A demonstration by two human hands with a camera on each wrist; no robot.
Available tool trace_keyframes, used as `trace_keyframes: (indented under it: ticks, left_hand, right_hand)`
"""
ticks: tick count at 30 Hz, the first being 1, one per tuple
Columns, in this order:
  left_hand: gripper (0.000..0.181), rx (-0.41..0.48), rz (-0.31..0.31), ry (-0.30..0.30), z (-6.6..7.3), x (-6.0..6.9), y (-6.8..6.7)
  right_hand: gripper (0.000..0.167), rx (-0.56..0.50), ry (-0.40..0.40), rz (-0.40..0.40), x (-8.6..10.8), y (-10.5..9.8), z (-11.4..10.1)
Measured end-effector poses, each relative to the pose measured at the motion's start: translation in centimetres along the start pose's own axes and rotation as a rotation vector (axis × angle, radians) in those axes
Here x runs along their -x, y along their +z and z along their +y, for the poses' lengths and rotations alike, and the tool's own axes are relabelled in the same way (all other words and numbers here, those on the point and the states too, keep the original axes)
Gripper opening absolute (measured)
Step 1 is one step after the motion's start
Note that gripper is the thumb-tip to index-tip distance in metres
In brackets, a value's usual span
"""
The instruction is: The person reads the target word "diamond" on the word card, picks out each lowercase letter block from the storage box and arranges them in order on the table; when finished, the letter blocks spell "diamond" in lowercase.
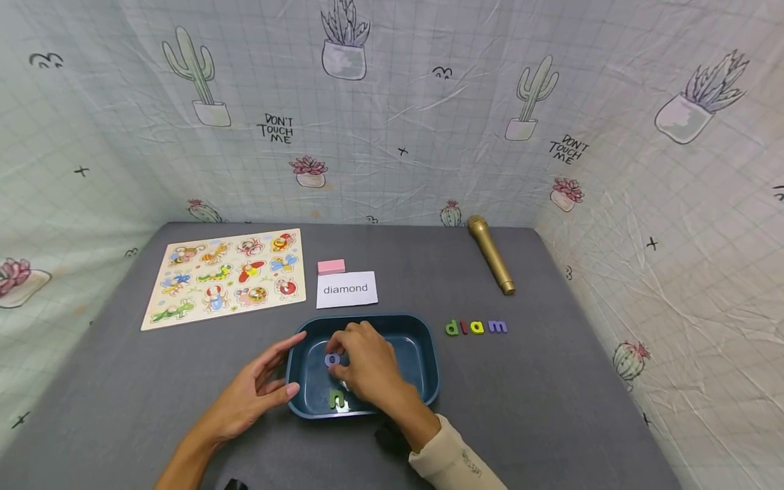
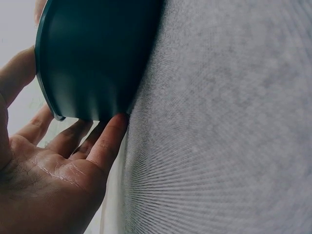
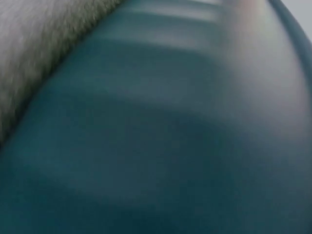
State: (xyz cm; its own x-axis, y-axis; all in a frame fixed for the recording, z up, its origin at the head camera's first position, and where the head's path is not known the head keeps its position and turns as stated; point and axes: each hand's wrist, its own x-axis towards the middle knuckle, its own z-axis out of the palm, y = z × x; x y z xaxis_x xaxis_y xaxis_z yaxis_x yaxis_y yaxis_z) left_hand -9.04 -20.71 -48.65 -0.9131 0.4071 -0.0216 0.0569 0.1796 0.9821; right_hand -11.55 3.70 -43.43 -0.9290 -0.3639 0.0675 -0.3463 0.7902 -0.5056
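A dark teal tray [image 1: 422,401] sits at the near middle of the table. Inside it, my right hand [image 1: 367,361] pinches a purple letter o [image 1: 332,360] between thumb and fingertips. Close by in the tray lies a green letter n [image 1: 337,399]. My left hand [image 1: 251,395] rests against the tray's left end, thumb and fingers spread and fairly straight. In the left wrist view, its fingertips touch the tray wall [image 2: 97,63]. The right wrist view is filled by the tray's blurred outer wall [image 3: 146,146]; the hand is hidden there.
Letters d [image 1: 452,328], a red stroke, a and m [image 1: 497,327] lie in a row right of the tray. Behind it are a "diamond" card [image 1: 346,290] and a pink block [image 1: 331,267]. An insect puzzle board [image 1: 226,279] lies left, a gold microphone [image 1: 492,255] right.
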Motion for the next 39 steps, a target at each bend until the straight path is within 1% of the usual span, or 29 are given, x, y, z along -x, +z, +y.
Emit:
trace_keyframes:
  ticks: [8, 14, 21, 25, 31, 39]
  left_hand:
    - [0.074, -0.018, 0.006, -0.016, 0.1, 0.0, 0.0]
    - [0.074, -0.044, 0.015, -0.025, 0.0, 0.1, 0.0]
    - [0.075, -0.039, 0.021, -0.023, 0.0, 0.1, -0.2]
    - [0.075, -0.049, 0.021, -0.020, -0.1, 0.1, -0.3]
    - [0.074, -0.062, 0.020, -0.025, -0.2, 0.0, -0.3]
    - [0.072, -0.067, 0.016, 0.000, -0.2, 0.0, -0.1]
  right_hand:
    - [0.022, 0.008, -0.006, 0.097, 1.3, -2.5, 1.2]
    - [0.023, -0.009, 0.030, 0.163, 2.1, -4.3, 3.0]
    - [0.025, -0.039, 0.075, 0.246, 3.0, -6.3, 5.9]
    - [0.026, -0.048, 0.084, 0.282, 3.6, -7.2, 7.8]
    - [0.027, -0.020, 0.077, 0.322, 4.5, -8.0, 10.8]
    - [0.027, 0.018, 0.065, 0.378, 5.4, -9.1, 15.1]
